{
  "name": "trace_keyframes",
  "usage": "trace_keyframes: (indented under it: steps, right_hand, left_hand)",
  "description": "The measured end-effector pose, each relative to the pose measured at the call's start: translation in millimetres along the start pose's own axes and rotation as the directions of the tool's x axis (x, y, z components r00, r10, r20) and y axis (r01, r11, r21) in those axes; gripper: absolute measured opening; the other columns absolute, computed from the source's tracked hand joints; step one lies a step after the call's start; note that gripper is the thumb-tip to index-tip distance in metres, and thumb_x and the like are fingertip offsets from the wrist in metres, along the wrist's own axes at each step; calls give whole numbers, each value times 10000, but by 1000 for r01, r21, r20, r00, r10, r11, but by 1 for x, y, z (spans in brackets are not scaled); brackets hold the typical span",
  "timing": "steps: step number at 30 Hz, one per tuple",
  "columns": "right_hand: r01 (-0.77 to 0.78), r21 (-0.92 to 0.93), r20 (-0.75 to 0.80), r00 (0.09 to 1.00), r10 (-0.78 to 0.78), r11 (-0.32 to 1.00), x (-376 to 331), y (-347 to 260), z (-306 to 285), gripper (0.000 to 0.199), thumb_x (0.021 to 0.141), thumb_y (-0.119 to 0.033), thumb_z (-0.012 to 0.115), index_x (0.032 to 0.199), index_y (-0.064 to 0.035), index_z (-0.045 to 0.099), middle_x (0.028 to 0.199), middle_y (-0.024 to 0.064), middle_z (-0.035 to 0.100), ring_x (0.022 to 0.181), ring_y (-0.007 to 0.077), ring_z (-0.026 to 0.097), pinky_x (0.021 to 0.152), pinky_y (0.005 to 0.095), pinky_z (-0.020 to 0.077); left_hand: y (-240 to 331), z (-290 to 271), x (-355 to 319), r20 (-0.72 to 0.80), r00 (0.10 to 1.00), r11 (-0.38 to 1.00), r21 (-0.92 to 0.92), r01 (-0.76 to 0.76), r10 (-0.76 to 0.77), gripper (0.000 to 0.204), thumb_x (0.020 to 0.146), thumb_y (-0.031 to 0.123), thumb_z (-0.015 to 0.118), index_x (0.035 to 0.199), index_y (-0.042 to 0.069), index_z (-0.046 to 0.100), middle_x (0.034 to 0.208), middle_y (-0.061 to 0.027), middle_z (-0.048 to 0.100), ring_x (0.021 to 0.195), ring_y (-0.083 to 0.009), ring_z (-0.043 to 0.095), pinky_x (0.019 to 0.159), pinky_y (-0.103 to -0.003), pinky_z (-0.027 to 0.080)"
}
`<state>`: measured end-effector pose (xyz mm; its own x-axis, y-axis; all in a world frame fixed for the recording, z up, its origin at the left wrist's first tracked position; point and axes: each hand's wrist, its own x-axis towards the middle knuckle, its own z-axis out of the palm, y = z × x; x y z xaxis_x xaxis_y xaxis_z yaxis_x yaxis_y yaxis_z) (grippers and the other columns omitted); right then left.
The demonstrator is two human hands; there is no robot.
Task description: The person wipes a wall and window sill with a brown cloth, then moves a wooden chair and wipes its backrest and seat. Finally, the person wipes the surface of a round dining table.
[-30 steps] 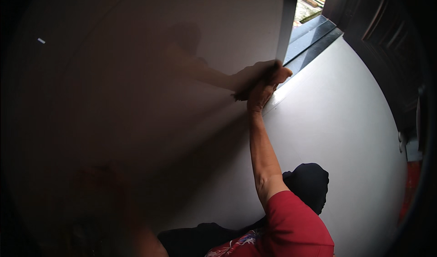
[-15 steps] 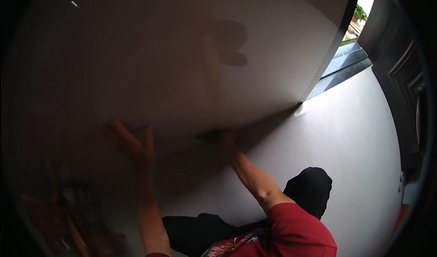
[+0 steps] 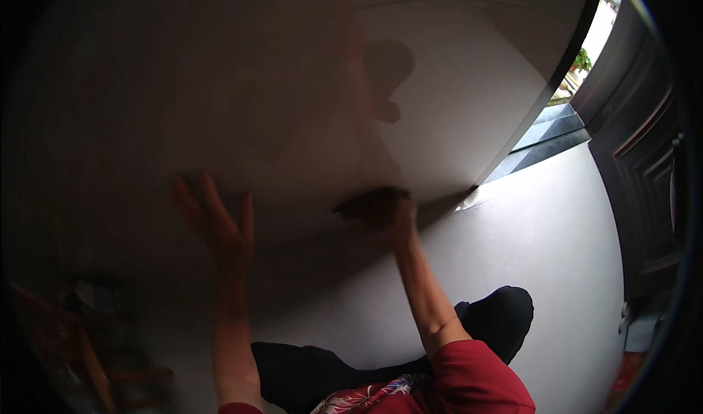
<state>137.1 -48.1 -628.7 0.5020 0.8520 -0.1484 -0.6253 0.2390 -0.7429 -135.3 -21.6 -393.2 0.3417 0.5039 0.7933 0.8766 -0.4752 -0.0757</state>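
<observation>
A large pale wall (image 3: 469, 84) fills the upper part of the view, mostly in shade. My left hand (image 3: 223, 227) is raised at the wall with its fingers spread and nothing in them; whether it touches is hard to tell. Low on the wall, my right hand (image 3: 403, 216) is closed on a dark, flat, elongated thing (image 3: 366, 203), pressed against the surface or very close to it. Shade hides its exact kind. A rounded shadow falls on the wall above that hand.
At right, a dark panelled door (image 3: 644, 165) stands beside a stone step (image 3: 549, 132) and a bright opening with a plant (image 3: 582, 61). The wall ends at an edge there. A wooden chair (image 3: 91, 363) stands lower left. Pale floor (image 3: 542, 223) surrounds my bent dark-clad legs (image 3: 501, 319).
My right hand has moved up and to the right along the wall with the dark flat thing. The left hand's fingers have spread and reach slightly higher. The view has shifted a little.
</observation>
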Motion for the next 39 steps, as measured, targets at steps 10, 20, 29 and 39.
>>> trace_keyframes:
  steps: [10, 20, 29, 39]
  right_hand:
    - [327, -894, -70, 574, -816, 307, -22, -88, 55, 491, 875, -145, 528, 1295, 37, 351, 1122, 206, 470, 1076, 329, 438, 964, 443, 338]
    - [779, -240, 925, 1, -381, -580, -48, 41, 111, 273, 849, -200, 522, 1098, -115, 597, 1156, 149, 481, 1040, 285, 492, 723, 396, 473]
    - [999, -33, 965, 35, 260, -12, -13, 51, 54, 240, 933, -236, 451, 957, -63, 616, 864, 182, 599, 790, 379, 570, 729, 438, 479]
    - [711, 293, 914, -405, -31, -639, -101, -44, 283, 265, 729, -104, 626, 989, -145, 655, 1063, 83, 474, 807, 239, 478, 638, 384, 352]
  left_hand:
    - [-28, 5, -16, -136, 990, 988, -155, 8, -29, 625, 898, 341, 567, 1388, 27, 338, 1457, -255, 222, 1349, -426, 196, 1083, -530, 176]
    - [-39, -12, -37, -111, 960, 906, -373, 201, -258, 440, 896, 183, 573, 1280, 3, 459, 1219, -168, 490, 1070, -275, 499, 883, -368, 411]
    - [-47, -44, -34, 21, 993, 975, -189, 116, -114, 246, 837, 108, 641, 1060, 26, 578, 1063, -182, 544, 1020, -360, 533, 881, -431, 440]
    - [-84, -52, -19, -258, 683, 682, -559, 472, -684, 111, 896, 131, 582, 971, 49, 589, 919, -69, 550, 791, -201, 538, 711, -316, 457]
